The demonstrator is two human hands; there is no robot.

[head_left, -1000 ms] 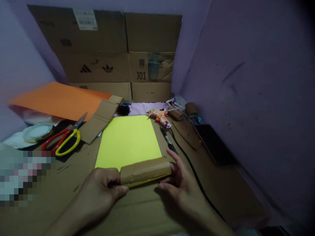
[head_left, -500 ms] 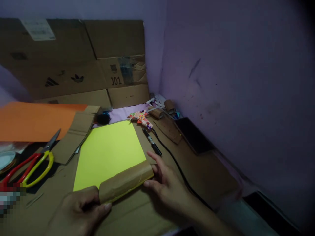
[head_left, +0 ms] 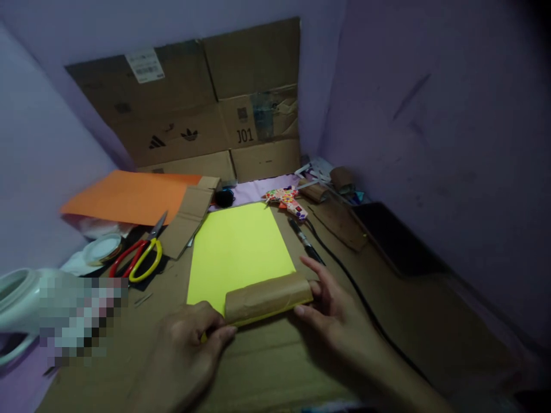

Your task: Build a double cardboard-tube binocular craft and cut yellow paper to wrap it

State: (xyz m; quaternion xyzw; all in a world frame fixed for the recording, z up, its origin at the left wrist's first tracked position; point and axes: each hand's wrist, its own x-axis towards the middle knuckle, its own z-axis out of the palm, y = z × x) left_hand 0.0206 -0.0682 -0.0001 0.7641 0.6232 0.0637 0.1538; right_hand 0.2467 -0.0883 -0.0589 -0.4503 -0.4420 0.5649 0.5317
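Note:
A brown cardboard tube [head_left: 267, 298] lies across the near end of a yellow sheet of paper [head_left: 241, 244]. A thin yellow edge shows along the tube's near side. At the tube's left end, my left hand [head_left: 189, 344] is closed in a pinch, with a bit of yellow paper showing between thumb and fingers. My right hand [head_left: 333, 310] grips the right end, thumb on the near side and some fingertips hidden at the tube's opening. Its index finger is stretched out above, close to a black marker [head_left: 307, 242].
Left of the sheet are red-and-yellow-handled scissors [head_left: 144, 252], a cardboard strip [head_left: 189, 215], orange paper [head_left: 133, 198] and a white pitcher-like vessel [head_left: 26, 298]. Behind lies a patterned glue gun [head_left: 287, 201] with a black cord [head_left: 357, 289]. A dark flat tablet-like device [head_left: 396, 238] sits right.
My view has turned left, so everything sits further right and the white vessel has come into sight. Yellow paper now shows in my left hand's pinch. Both hands stay at the tube's ends.

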